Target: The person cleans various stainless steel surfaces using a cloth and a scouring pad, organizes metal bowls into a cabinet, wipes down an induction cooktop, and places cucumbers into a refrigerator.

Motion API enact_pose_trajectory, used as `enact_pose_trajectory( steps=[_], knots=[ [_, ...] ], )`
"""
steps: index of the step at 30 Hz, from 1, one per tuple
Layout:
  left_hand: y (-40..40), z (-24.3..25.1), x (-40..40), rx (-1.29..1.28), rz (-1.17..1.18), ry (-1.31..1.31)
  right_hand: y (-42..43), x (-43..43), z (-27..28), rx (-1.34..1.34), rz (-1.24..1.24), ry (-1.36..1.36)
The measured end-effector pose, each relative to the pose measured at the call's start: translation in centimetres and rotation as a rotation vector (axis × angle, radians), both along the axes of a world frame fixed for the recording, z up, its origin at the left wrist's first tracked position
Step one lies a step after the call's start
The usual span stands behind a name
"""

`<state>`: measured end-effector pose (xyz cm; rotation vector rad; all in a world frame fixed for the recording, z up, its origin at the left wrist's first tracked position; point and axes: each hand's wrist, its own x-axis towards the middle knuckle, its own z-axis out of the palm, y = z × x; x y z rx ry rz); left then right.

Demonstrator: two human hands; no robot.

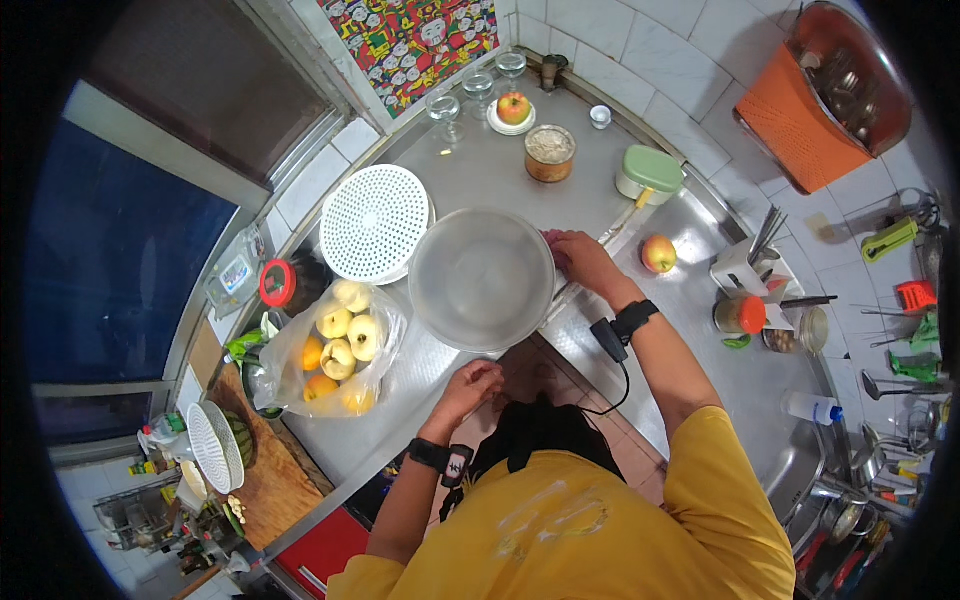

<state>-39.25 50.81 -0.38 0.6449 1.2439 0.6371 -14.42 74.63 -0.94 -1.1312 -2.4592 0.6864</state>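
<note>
Before me on the steel counter is a large round greyish basin. My right hand grips a dark pink cloth at the basin's right side. Just below the near rim is my left hand, fingers loosely bent with nothing visible in them. To the basin's left, a clear plastic bag holds several yellow apples and orange fruits. Behind the bag lies a white perforated plate, close against the basin.
At the back stand stemmed glasses, an apple on small plates, and a bowl of pale powder. Rightward are a green-lidded box, another apple and a red-lidded jar. A wooden cutting board lies left.
</note>
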Motion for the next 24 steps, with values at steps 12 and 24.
enact_pose_trajectory(
  steps=[12, 24],
  knots=[
    [-0.6, 0.8, -0.4, -0.049, 0.039, -0.003, -4.1, 6.3, 1.7, -0.271, -0.519, 0.322],
    [-3.8, 0.2, -2.1, -0.031, 0.008, -0.041, -12.3, 0.1, -0.8, 0.105, -0.293, 0.113]
  ],
)
